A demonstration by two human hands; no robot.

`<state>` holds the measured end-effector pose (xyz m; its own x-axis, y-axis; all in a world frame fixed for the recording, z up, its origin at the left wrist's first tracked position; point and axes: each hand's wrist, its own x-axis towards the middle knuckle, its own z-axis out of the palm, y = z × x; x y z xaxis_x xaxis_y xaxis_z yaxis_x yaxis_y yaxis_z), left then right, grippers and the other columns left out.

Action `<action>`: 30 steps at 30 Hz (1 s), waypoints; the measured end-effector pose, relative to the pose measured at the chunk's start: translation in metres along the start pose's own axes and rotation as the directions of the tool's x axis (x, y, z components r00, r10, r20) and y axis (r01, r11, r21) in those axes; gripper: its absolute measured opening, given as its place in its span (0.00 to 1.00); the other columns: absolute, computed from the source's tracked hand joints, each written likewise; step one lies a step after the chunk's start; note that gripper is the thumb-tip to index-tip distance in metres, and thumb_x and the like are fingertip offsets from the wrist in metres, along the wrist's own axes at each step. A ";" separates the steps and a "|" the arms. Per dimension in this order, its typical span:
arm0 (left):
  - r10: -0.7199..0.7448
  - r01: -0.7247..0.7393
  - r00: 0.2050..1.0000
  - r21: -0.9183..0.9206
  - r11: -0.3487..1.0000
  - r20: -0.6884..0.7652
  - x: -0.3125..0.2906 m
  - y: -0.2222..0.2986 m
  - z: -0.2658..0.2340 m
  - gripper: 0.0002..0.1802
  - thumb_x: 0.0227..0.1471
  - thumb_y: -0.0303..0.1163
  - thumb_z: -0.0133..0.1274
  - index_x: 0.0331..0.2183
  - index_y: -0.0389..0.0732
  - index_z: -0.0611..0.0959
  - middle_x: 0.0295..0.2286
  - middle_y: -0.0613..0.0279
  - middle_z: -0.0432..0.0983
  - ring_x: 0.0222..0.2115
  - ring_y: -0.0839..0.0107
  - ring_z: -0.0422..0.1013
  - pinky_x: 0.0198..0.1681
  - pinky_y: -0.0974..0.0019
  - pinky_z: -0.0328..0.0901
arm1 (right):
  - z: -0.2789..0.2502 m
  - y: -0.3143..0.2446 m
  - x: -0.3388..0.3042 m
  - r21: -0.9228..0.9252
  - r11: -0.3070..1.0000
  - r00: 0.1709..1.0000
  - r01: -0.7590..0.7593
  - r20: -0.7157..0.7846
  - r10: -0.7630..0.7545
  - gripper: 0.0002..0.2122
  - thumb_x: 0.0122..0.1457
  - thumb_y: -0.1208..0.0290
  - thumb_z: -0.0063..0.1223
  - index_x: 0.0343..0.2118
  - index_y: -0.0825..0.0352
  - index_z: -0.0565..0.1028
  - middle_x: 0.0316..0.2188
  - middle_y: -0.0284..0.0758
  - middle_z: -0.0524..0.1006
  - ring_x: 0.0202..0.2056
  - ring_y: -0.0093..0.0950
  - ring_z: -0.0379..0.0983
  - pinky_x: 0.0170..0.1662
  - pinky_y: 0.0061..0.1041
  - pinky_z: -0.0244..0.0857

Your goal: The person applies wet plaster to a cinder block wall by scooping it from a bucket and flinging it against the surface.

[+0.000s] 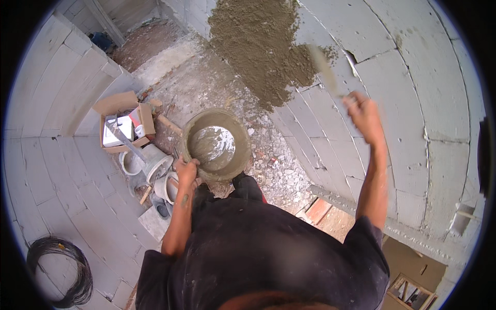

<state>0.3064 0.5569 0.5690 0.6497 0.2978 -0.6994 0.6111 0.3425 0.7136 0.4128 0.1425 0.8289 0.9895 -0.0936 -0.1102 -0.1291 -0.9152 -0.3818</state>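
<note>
My right hand point(364, 118) is closed round the handle of a trowel point(324, 70), whose blade is smeared by motion. The blade is over the right edge of a rough patch of wet grey-brown mortar point(253, 51) on the block wall point(372, 88). With closed fingers, my left hand point(186, 170) grips the near left rim of a round, mortar-coated bucket point(243, 137). Wet mortar point(209, 147) shines in the bottom of this bucket, which is in front of my legs.
Left of the bucket are an open cardboard box point(149, 121), a pale bucket point(157, 163) on its side and other containers. Rubble point(279, 170) covers the floor by the wall. A coil of black wire point(82, 279) is at lower left, a wooden frame point(400, 284) at lower right.
</note>
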 end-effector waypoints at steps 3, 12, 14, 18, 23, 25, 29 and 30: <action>0.302 -0.330 0.941 0.218 0.918 0.154 0.042 -0.031 -0.013 0.26 0.40 0.21 0.52 0.47 0.31 0.79 0.34 0.52 0.80 0.33 0.64 0.76 0.38 0.64 0.70 | 0.062 -0.036 -0.046 -0.262 0.951 0.974 0.161 0.200 -0.110 0.13 0.59 0.63 0.52 0.40 0.69 0.76 0.28 0.47 0.79 0.31 0.43 0.77 0.36 0.42 0.70; 0.350 -0.483 0.861 0.374 0.792 0.369 0.007 0.045 0.002 0.29 0.40 0.23 0.52 0.50 0.32 0.78 0.33 0.47 0.82 0.33 0.64 0.78 0.39 0.63 0.69 | 0.264 -0.077 -0.121 -0.369 0.864 0.937 0.342 0.208 -0.282 0.09 0.58 0.67 0.53 0.38 0.64 0.71 0.36 0.39 0.77 0.38 0.41 0.77 0.38 0.41 0.73; 0.331 -0.457 0.871 0.354 0.816 0.362 0.017 0.044 -0.008 0.29 0.41 0.23 0.53 0.50 0.31 0.78 0.32 0.47 0.82 0.33 0.65 0.78 0.39 0.63 0.69 | 0.247 -0.088 -0.123 -0.418 0.860 0.954 0.293 0.194 -0.230 0.08 0.58 0.68 0.53 0.37 0.64 0.71 0.35 0.38 0.77 0.39 0.40 0.77 0.37 0.40 0.73; 0.333 -0.454 0.868 0.318 0.833 0.369 0.015 0.052 -0.025 0.28 0.41 0.23 0.53 0.49 0.31 0.78 0.32 0.47 0.82 0.33 0.65 0.78 0.39 0.63 0.70 | 0.275 -0.084 -0.109 -0.425 0.868 0.961 0.256 0.015 -0.276 0.09 0.59 0.64 0.53 0.37 0.64 0.71 0.34 0.40 0.77 0.36 0.42 0.78 0.35 0.41 0.72; 0.344 -0.440 0.882 0.298 0.847 0.323 0.019 0.043 -0.053 0.27 0.42 0.22 0.52 0.49 0.31 0.78 0.33 0.49 0.82 0.33 0.65 0.78 0.39 0.64 0.69 | 0.299 -0.130 -0.138 -0.193 0.924 0.886 0.331 0.402 -0.233 0.12 0.59 0.64 0.53 0.39 0.68 0.74 0.29 0.49 0.79 0.32 0.49 0.77 0.37 0.45 0.72; 0.359 -0.449 0.880 0.301 0.841 0.309 0.024 0.037 -0.069 0.27 0.42 0.22 0.52 0.49 0.31 0.78 0.33 0.49 0.82 0.33 0.66 0.78 0.39 0.64 0.69 | 0.303 -0.142 -0.139 -0.053 0.971 0.845 0.233 0.506 -0.175 0.15 0.57 0.61 0.55 0.40 0.68 0.76 0.29 0.50 0.79 0.36 0.51 0.77 0.40 0.46 0.70; 0.300 -0.368 0.916 0.264 0.892 0.264 0.018 0.039 -0.098 0.27 0.42 0.21 0.52 0.49 0.30 0.78 0.33 0.50 0.81 0.33 0.68 0.76 0.38 0.65 0.69 | 0.313 -0.139 -0.150 0.180 0.958 0.826 0.223 0.487 -0.284 0.15 0.57 0.63 0.57 0.41 0.68 0.76 0.28 0.52 0.79 0.35 0.49 0.77 0.40 0.44 0.69; 0.270 -0.326 0.934 0.248 0.912 0.235 0.016 0.039 -0.106 0.27 0.42 0.20 0.52 0.49 0.29 0.78 0.34 0.51 0.81 0.33 0.69 0.76 0.38 0.65 0.69 | 0.310 -0.140 -0.153 0.174 0.956 0.818 0.238 0.494 -0.294 0.15 0.57 0.63 0.57 0.41 0.68 0.76 0.28 0.52 0.79 0.35 0.49 0.77 0.40 0.44 0.69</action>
<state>0.2929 0.6693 0.5807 0.8779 0.1614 -0.4508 0.4577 -0.0059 0.8891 0.2596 0.4068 0.6145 0.8152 0.3862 -0.4317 0.1008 -0.8285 -0.5509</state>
